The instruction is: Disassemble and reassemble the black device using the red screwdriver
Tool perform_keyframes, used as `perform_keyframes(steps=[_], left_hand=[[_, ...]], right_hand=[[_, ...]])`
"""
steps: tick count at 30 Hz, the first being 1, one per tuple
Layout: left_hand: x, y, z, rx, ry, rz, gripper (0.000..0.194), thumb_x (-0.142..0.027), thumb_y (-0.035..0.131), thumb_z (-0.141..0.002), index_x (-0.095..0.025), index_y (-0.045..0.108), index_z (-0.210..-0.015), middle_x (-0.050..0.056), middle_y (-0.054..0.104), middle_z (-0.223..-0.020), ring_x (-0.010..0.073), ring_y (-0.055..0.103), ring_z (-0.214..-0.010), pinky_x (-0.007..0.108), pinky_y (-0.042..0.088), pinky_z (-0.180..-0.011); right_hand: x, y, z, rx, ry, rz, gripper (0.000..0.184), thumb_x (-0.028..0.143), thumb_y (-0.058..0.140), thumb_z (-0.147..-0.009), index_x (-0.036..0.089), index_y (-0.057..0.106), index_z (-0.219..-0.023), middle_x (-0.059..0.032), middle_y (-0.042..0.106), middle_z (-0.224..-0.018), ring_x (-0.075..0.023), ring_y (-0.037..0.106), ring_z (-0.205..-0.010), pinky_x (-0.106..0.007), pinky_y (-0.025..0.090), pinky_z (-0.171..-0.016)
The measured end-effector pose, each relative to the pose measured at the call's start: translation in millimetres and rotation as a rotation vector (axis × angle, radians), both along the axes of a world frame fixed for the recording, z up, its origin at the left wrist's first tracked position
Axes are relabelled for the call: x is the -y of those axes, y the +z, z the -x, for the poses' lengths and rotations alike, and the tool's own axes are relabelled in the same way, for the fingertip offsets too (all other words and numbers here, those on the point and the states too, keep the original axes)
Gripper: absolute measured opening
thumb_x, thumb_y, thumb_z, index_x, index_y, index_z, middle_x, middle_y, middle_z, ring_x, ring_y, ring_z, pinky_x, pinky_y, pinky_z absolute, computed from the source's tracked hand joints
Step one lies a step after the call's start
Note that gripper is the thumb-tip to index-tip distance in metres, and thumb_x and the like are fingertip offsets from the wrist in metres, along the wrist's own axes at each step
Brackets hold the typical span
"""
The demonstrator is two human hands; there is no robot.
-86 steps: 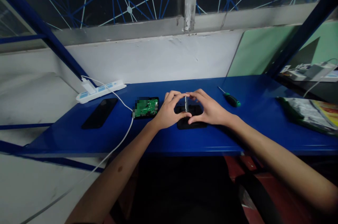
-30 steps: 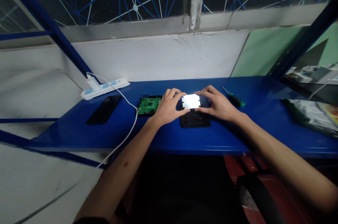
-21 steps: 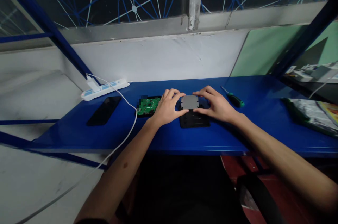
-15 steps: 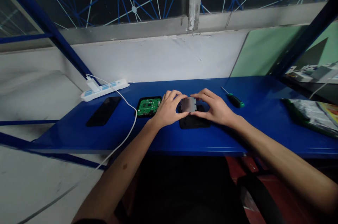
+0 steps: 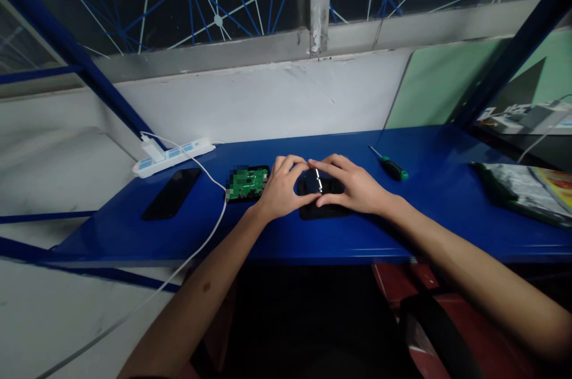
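Note:
Between the fingertips of my left hand [image 5: 282,185] and my right hand [image 5: 355,183] is a small, thin metal plate [image 5: 319,181]. Both hands pinch it by its edges, thumbs at the near side and fingers at the far side. It is tilted, so a bright edge shows beside a dark face. Directly under the hands lies a black plastic casing [image 5: 326,212], partly covered by them. Just left of my left hand, a green circuit board [image 5: 247,182] sits in a black housing. A screwdriver [image 5: 393,168] with a green and black handle lies beyond my right hand.
A black phone [image 5: 172,194] lies on the left of the blue table [image 5: 286,242]. Behind it stands a white power strip [image 5: 179,155] with a plugged-in charger, whose white cable [image 5: 210,233] runs over the front edge. A shiny packet [image 5: 522,191] rests at the right.
The metal plate has turned from showing its broad grey face to showing a bright edge and dark side. My right hand's fingers have moved closer to my left hand.

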State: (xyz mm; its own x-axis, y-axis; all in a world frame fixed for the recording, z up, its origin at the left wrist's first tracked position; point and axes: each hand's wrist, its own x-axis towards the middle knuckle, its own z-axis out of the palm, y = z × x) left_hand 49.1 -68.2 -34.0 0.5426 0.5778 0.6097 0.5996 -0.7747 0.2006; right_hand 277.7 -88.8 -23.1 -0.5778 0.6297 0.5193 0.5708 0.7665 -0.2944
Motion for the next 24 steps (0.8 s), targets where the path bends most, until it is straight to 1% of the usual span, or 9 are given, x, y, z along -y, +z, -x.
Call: perform_keyframes(steps=[3,5,9,12,15,17,20,24], left_hand=[[1,2.4,0,0.072,0.008,0.018,0.055,-0.053,0.080,-0.078,-0.025,0.058,-0.119,0.006,0.057,-0.117,0.0278,0.050,-0.110,0.047,0.045,-0.099],[2,4.4,-1,0.107,0.004,0.033,0.057,-0.056,0.079,-0.079,-0.027,0.058,-0.122,0.006,0.057,-0.117,0.0277,0.051,-0.111,0.048,0.044,-0.100],[3,6.4,-1,0.160,-0.031,0.053,0.062,-0.063,0.077,-0.077,-0.027,0.058,-0.124,0.007,0.056,-0.118,0.0274,0.050,-0.112,0.048,0.044,-0.101],[3,5.9,-2,0.172,-0.061,0.071,0.065,-0.068,0.076,-0.075,-0.029,0.058,-0.124,0.007,0.055,-0.121,0.0277,0.049,-0.114,0.048,0.043,-0.103],[4,5.8,-3,0.163,-0.076,0.112,0.067,-0.070,0.076,-0.073,-0.031,0.058,-0.124,0.007,0.055,-0.122,0.0282,0.048,-0.114,0.049,0.044,-0.103],[4,6.9,-3,0.155,-0.079,0.128,0.064,-0.068,0.077,-0.074,-0.031,0.058,-0.123,0.007,0.055,-0.122,0.0287,0.047,-0.115,0.049,0.043,-0.103],[5,10.1,-2,0.142,-0.072,0.120,0.059,-0.059,0.081,-0.075,-0.031,0.059,-0.121,0.007,0.054,-0.122,0.0286,0.047,-0.117,0.049,0.042,-0.105],[5,13.0,2,0.135,-0.005,0.117,0.059,-0.050,0.086,-0.073,-0.032,0.058,-0.122,0.005,0.053,-0.125,0.0292,0.046,-0.120,0.051,0.041,-0.107]], right_hand=[[-1,0.0,0,-0.042,-0.022,0.056,0.095,0.069,0.066,-0.079,0.028,0.029,-0.155,-0.0131,0.059,-0.122,-0.0313,0.062,-0.108,-0.055,0.053,-0.092],[-3,-0.8,0,-0.062,-0.025,0.084,0.096,0.069,0.067,-0.078,0.026,0.028,-0.155,-0.0132,0.058,-0.122,-0.0303,0.063,-0.105,-0.055,0.054,-0.093],[-5,-3.8,0,-0.044,-0.007,0.080,0.083,0.069,0.068,-0.076,0.027,0.045,-0.144,-0.0127,0.056,-0.125,-0.0313,0.061,-0.111,-0.056,0.053,-0.095],[-5,-5.6,2,-0.061,0.001,0.071,0.077,0.068,0.069,-0.078,0.026,0.048,-0.140,-0.0126,0.057,-0.125,-0.0309,0.061,-0.112,-0.057,0.051,-0.098],[-5,-5.7,2,-0.076,0.006,0.073,0.068,0.065,0.067,-0.082,0.025,0.052,-0.135,-0.0123,0.057,-0.122,-0.0297,0.061,-0.111,-0.055,0.052,-0.097],[-5,-4.8,0,-0.069,0.007,0.071,0.063,0.061,0.066,-0.084,0.025,0.053,-0.134,-0.0123,0.057,-0.121,-0.0292,0.061,-0.109,-0.054,0.054,-0.095],[-7,-2.7,-4,-0.044,-0.024,0.056,0.058,0.056,0.068,-0.084,0.024,0.056,-0.130,-0.0126,0.056,-0.121,-0.0299,0.060,-0.110,-0.053,0.054,-0.094],[-9,-0.5,-10,-0.019,-0.073,0.047,0.055,0.050,0.072,-0.083,0.024,0.057,-0.128,-0.0124,0.055,-0.121,-0.0308,0.059,-0.112,-0.053,0.055,-0.095]])
